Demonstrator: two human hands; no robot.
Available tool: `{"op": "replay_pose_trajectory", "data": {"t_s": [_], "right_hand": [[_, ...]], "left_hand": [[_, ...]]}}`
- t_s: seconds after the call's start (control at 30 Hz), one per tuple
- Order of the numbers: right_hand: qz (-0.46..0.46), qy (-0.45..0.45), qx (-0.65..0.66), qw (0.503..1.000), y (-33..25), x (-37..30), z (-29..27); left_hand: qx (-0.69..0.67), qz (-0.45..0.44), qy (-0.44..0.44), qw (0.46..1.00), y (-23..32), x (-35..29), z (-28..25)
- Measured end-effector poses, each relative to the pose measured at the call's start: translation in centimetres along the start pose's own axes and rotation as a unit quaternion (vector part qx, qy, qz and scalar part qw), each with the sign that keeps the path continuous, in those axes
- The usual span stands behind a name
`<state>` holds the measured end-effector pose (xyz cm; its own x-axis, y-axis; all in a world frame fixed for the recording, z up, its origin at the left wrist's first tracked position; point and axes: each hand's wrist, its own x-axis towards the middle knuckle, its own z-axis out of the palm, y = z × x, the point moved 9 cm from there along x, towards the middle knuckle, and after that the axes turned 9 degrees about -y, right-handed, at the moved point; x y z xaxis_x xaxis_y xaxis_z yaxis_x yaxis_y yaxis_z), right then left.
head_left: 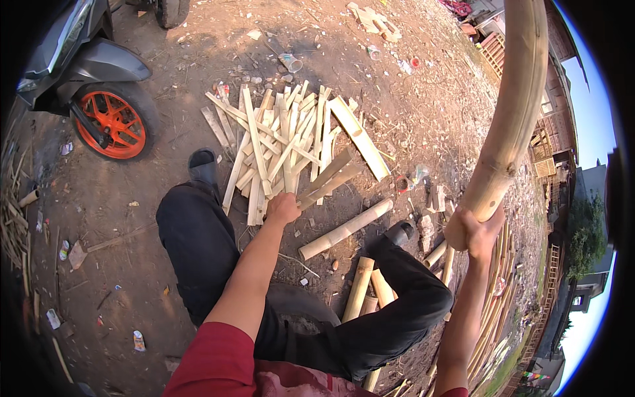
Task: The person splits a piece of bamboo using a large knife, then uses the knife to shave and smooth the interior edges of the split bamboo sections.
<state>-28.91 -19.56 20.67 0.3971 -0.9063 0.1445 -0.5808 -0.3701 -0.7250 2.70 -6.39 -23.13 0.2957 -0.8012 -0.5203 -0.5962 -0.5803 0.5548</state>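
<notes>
My right hand [479, 230] is wrapped round the lower end of a thick bamboo pole [509, 126], which rises steeply past the top edge of the view. My left hand [283, 208] is closed on the near end of split bamboo pieces [331, 177], whose far ends spread apart to the right. Beyond that hand lies a loose heap of pale bamboo strips [284, 132], crossed over one another on the dirt. One wider split bamboo length [360, 137] rests at the heap's right side. A short round bamboo piece [346, 229] lies between my feet.
At the upper left stands a motorbike with an orange front wheel [112, 122]. More cut bamboo [358, 288] lies beside my right leg, and long poles [493, 311] line the right side. Plastic cups [291, 63] and a wooden-handled tool [78, 255] are on the ground.
</notes>
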Motion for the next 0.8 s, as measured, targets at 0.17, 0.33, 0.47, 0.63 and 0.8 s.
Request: {"op": "replay_pose_trajectory", "data": {"t_s": [0.17,0.33,0.47,0.63,0.8], "right_hand": [[-0.19,0.08,0.083,0.975,-6.4,0.5,-2.6],[0.089,-0.056,0.049,0.993,13.1,-10.7,18.3],[0.308,-0.221,-0.015,0.925,23.3,-18.7,28.6],[0.199,-0.109,0.035,0.973,14.8,-9.4,15.9],[0.024,0.014,0.102,0.994,3.0,-4.0,4.5]], "left_hand": [[-0.002,0.02,-0.018,1.0,-0.5,-0.6,0.3],[0.026,0.038,-0.03,0.998,0.6,-1.0,0.2],[0.065,0.018,-0.048,0.997,-0.3,0.7,0.6],[0.002,-0.012,-0.023,1.0,0.8,1.2,0.6],[-0.009,-0.013,-0.031,0.999,-1.0,0.7,0.5]]}}
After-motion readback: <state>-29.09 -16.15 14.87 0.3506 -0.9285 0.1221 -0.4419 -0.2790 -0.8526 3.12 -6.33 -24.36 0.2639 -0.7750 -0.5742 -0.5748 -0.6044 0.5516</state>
